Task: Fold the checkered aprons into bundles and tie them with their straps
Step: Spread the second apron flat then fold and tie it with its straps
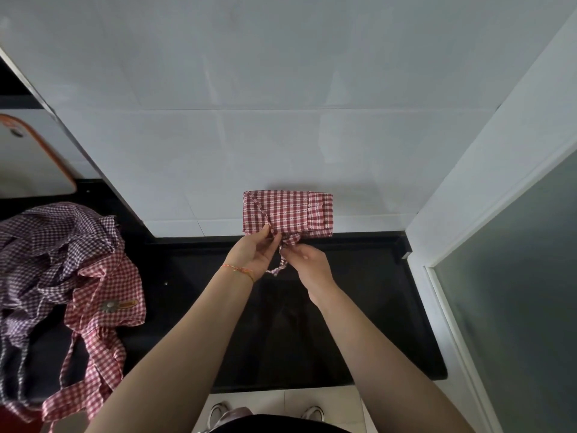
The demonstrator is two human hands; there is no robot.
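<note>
Red checkered bundle (287, 214) sits at the far edge of the black surface (359, 307), long axis running left-right. Both hands work its near side: left hand (249, 254) and right hand (312, 264) fingers each pinch the strap (281, 264), so the knot gets tied just below the bundle.

Soft checked cloth apron bundle (287, 214) on a glossy black counter (359, 307), seemingly stone, against smooth white tiles (281, 135).

A red-and-white checkered bundle (287, 214) stands at the back of the black bench (359, 307); left of it lie purple-checked (46, 245) and pink-checked aprons (106, 295).
</note>
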